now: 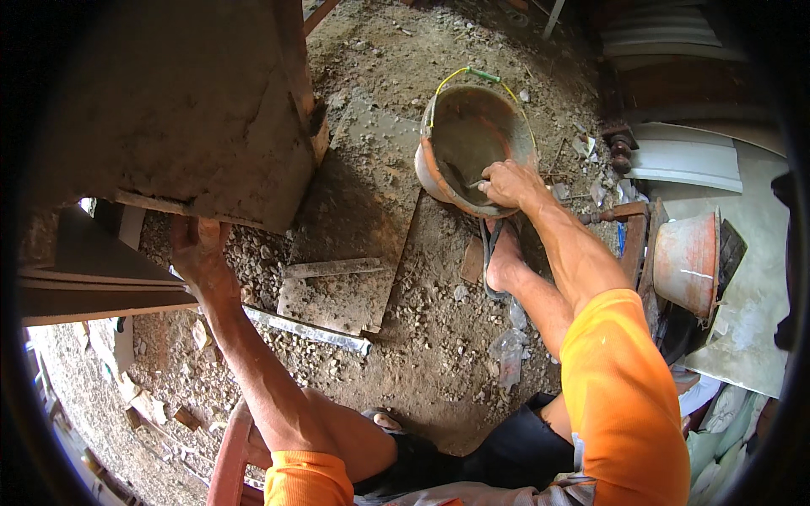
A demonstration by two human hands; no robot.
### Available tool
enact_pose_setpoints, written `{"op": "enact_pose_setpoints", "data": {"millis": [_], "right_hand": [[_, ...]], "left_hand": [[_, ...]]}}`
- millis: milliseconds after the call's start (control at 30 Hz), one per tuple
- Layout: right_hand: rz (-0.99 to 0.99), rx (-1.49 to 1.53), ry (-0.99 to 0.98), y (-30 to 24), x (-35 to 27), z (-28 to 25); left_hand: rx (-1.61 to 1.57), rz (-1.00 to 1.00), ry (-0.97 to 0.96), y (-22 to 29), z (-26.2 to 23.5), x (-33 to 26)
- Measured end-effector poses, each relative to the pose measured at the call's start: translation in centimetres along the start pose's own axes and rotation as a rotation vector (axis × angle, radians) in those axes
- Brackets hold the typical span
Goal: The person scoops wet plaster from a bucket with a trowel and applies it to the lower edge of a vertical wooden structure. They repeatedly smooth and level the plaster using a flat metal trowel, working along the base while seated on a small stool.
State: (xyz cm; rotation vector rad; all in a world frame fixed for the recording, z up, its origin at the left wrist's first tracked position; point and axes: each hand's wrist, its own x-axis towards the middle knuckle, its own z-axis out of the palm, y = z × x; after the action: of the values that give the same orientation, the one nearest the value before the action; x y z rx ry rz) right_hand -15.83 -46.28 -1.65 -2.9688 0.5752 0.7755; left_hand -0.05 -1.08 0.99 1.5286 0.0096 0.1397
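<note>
My right hand [510,184] reaches over the near right rim of a round bucket [430,173], closed on a slim grey tool that looks like a trowel [477,184]. The tool's far end lies inside the bucket, where wet grey mortar [472,139] coats the bottom and walls. A yellow wire handle with a green grip [483,74] stands at the far rim. My left hand [201,249] is raised under the lower edge of a large mortar-smeared slab [211,110]; the slab's edge hides its fingertips, so its grip does not show.
Mortar-spattered boards [346,211] lie on the gravelly ground, with a metal bar [312,329] in front. Stacked panels [101,287] jut in at left. A second bucket [685,263] lies tipped among planks and sheets at right. A plastic bottle [510,358] is near my leg.
</note>
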Motion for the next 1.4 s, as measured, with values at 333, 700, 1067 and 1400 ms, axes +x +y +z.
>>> {"op": "enact_pose_setpoints", "data": {"millis": [333,700,1067,1400], "right_hand": [[-0.015,0.336,-0.017,1.6,-1.6,-1.0],[0.15,0.911,-0.087,0.5,-4.8,-0.2],[0.319,1.308,-0.079,-2.5,-7.0,1.6],[0.18,1.897,0.282,-10.0,-9.9,6.3]], "left_hand": [[0.001,-0.05,0.019,0.2,0.2,0.0],[-0.018,-0.048,-0.015,0.3,-0.2,0.0],[0.015,-0.005,-0.046,-0.3,-0.3,-0.1],[0.049,-0.029,-0.006,-1.7,-1.6,0.3]]}}
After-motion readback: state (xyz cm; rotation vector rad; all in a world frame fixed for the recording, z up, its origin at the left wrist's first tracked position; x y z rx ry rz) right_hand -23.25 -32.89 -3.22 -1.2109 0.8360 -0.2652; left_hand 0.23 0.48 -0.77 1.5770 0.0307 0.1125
